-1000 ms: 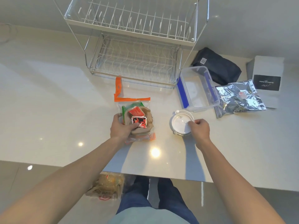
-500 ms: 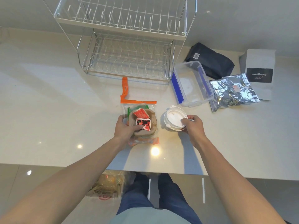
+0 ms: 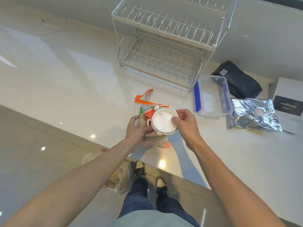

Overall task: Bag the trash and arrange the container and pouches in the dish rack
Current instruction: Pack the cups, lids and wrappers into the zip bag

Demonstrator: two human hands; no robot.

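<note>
A clear zip bag [image 3: 144,104] with an orange seal lies on the white counter, holding brown paper and red and green wrappers. My left hand [image 3: 136,128] grips the bag's near left side. My right hand [image 3: 184,122] holds a white lidded cup [image 3: 164,121] above the bag, thumb on the lid. A clear plastic container [image 3: 211,95] with blue clips sits to the right. Beside it lie a silver foil pouch [image 3: 254,114], a dark navy pouch [image 3: 237,81] and a white pouch [image 3: 288,97] with a black label. The two-tier wire dish rack [image 3: 165,45] stands behind.
The counter's front edge runs diagonally just below my hands. On the floor by my feet lies a plastic bag [image 3: 119,176] with brown contents. The wall rises behind the rack.
My right hand has lifted the white cup off the counter and carried it left over the bag. The left hand stays on the bag. The view has swung to the left.
</note>
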